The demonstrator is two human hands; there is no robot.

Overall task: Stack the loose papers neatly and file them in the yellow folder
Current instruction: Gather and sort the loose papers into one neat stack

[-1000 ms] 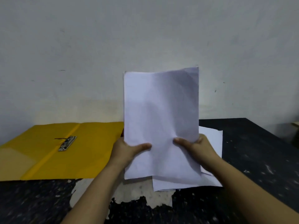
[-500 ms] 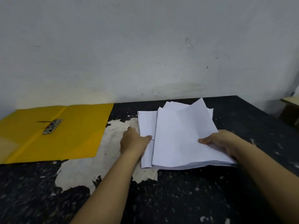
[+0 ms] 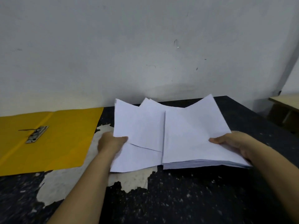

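A thick stack of white papers (image 3: 194,139) sits on the dark table, its far corners curling up. My right hand (image 3: 233,144) grips the stack's right edge, thumb on top. To the left, a few loose white sheets (image 3: 139,126) overlap crookedly and stick out from under the stack. My left hand (image 3: 111,141) pinches the left edge of these sheets, thumb on top. The yellow folder (image 3: 64,136) lies open and flat at the left, with a metal clip (image 3: 36,134) near its centre fold.
The black table (image 3: 194,199) has a patch of peeled white surface (image 3: 68,183) between folder and papers. A grey wall stands right behind. A wooden piece of furniture (image 3: 284,110) shows at the far right.
The papers, held upright a second ago, have come down flat onto the table. My left hand moved to the loose sheets at the left and lifted their edge.
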